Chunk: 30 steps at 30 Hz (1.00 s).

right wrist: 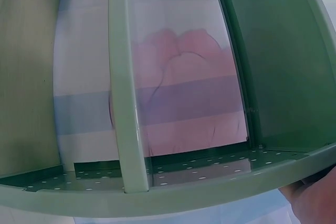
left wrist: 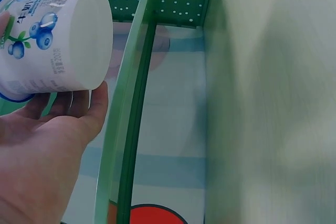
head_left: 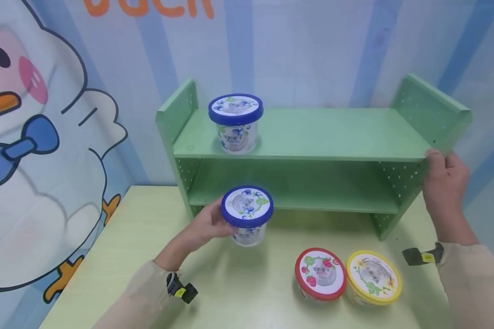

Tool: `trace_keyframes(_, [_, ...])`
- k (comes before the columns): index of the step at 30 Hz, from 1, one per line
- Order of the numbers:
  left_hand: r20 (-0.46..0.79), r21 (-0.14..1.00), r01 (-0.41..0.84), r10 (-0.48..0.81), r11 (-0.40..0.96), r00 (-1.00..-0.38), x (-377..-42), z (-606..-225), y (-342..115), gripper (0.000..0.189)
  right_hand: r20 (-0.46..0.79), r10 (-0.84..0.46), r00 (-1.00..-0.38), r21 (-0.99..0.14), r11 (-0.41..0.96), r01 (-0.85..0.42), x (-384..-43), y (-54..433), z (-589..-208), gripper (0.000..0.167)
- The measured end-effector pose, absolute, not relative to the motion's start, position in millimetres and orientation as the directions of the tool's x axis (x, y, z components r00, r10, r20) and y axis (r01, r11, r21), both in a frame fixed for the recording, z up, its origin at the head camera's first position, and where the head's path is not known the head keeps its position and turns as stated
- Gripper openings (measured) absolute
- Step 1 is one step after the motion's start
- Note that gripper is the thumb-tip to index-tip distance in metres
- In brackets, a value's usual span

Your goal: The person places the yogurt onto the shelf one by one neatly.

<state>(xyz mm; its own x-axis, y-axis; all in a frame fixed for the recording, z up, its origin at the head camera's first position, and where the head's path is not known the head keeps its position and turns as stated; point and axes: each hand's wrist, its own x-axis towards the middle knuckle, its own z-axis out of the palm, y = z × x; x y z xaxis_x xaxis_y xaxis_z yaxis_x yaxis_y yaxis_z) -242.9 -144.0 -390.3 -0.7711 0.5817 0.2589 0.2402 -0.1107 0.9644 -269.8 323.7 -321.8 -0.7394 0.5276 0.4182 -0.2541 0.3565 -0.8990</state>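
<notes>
Head view: the left hand [head_left: 206, 227] pinched a blue cup [head_left: 249, 235] by its side, roughly upright, likely to keep it level, before the lower board [head_left: 333, 192] of the shelf [head_left: 333, 132]. At 12 o'clock from it, a second blue cup [head_left: 240, 137] stood on top; at 4 o'clock, the red cup [head_left: 322, 274] and yellow cup [head_left: 373, 278] sat side by side on the table [head_left: 148, 219]. At the shelf's 3 o'clock end, the right hand [head_left: 446, 183] gripped the edge, probably to steady it.

Left wrist view: at 10 o'clock, the cup's base was uncovered, the grip being on its wall.

Right wrist view: the right hand showed partly at 4 o'clock, fingertips hidden.
</notes>
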Motion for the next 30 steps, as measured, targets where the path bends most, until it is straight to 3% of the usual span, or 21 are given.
trace_keyframes(30, [0.322,0.945,0.299,0.507,-0.129,-0.799,-258.3,-379.8,-152.5,0.095,0.383,0.542,-0.748,-0.916,0.329,-0.231,-269.5,323.3,-321.1,0.021])
